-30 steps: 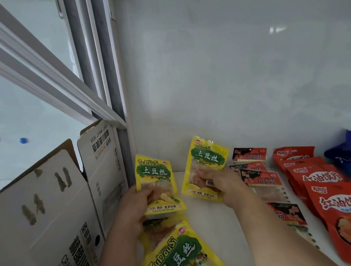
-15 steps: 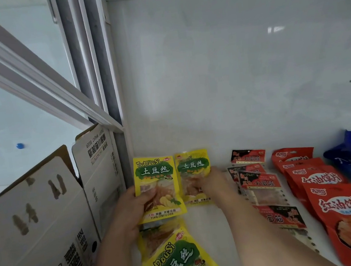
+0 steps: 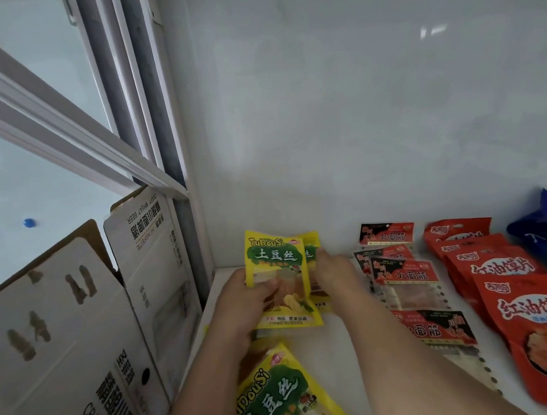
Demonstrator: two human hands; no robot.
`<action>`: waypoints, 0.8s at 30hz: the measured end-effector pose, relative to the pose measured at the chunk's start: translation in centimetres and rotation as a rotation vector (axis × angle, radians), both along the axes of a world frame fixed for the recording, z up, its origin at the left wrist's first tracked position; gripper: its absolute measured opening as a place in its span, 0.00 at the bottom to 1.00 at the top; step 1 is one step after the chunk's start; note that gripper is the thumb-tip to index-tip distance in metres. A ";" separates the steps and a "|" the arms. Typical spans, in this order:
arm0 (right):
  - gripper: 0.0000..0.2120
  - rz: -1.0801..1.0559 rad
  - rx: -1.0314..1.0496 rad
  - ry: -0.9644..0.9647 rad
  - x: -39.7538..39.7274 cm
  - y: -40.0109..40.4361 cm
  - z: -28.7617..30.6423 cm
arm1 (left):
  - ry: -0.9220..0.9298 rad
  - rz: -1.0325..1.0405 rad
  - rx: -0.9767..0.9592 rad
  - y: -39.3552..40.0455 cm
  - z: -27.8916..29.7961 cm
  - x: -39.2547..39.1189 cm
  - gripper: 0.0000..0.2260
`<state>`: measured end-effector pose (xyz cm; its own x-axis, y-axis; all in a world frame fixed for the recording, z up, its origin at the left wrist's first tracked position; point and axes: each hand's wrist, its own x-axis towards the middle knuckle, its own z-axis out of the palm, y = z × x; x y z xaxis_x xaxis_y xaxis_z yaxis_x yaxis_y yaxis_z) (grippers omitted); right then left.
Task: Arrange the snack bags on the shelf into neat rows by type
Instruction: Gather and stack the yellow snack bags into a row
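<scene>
Left hand (image 3: 242,300) grips front yellow plastic snack bag (image 3: 278,275) upright; right hand (image 3: 333,270) holds second yellow bag (image 3: 311,249) just behind, over white shelf (image 3: 344,343).

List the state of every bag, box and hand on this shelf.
left hand: grips front yellow bag
front yellow bag: upright, held
rear yellow bag: behind it, mostly hidden
right hand: on rear yellow bag
red bags: lying overlapped in a row
cardboard box: flaps open
</scene>
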<state>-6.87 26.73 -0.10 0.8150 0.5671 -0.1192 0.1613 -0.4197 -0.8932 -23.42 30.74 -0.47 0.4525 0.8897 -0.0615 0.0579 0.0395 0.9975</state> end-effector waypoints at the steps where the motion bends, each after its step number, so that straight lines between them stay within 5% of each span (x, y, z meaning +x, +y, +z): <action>1: 0.19 -0.012 0.023 0.021 0.1 -0.1 0.0 | 0.024 -0.024 0.036 -0.3 -0.2 0.6 0.08; 5: 0.31 0.021 0.036 0.042 -0.2 0.3 -1.1 | 0.216 -0.052 0.243 -1.6 -0.6 2.3 0.05; 13: 0.21 0.089 0.065 -0.033 -1.2 -0.3 -1.9 | 0.713 -0.010 0.381 -2.0 -1.3 2.4 0.23; 24: 0.25 0.084 -0.005 -0.168 -2.1 -0.4 -1.7 | 0.678 0.010 0.321 -1.4 -0.3 1.7 0.29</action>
